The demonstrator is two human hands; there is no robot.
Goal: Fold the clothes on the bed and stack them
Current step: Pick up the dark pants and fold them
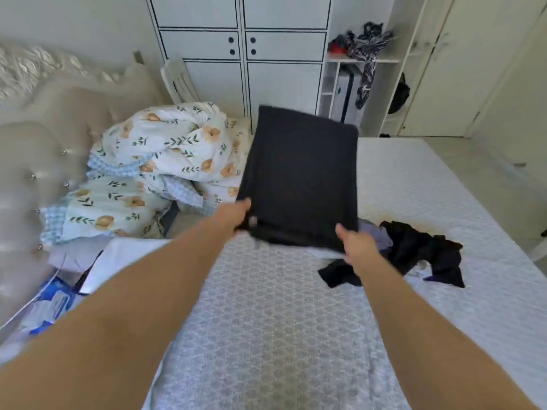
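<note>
Fingers of the left hand (236, 216) and right hand (355, 244) pinch a folded dark rectangular garment (302, 176) above the quilted white bed (272, 321), unstacked, while a crumpled black clothes heap (420, 253) awaits folding.

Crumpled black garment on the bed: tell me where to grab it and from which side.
Take the crumpled black garment at its raised bunched middle, coming from above with the right hand, which is nearest. It lies loose on the bed, with no clean edge showing.

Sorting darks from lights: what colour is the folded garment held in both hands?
Black or very dark navy folded garment, seen in the head view.
</note>
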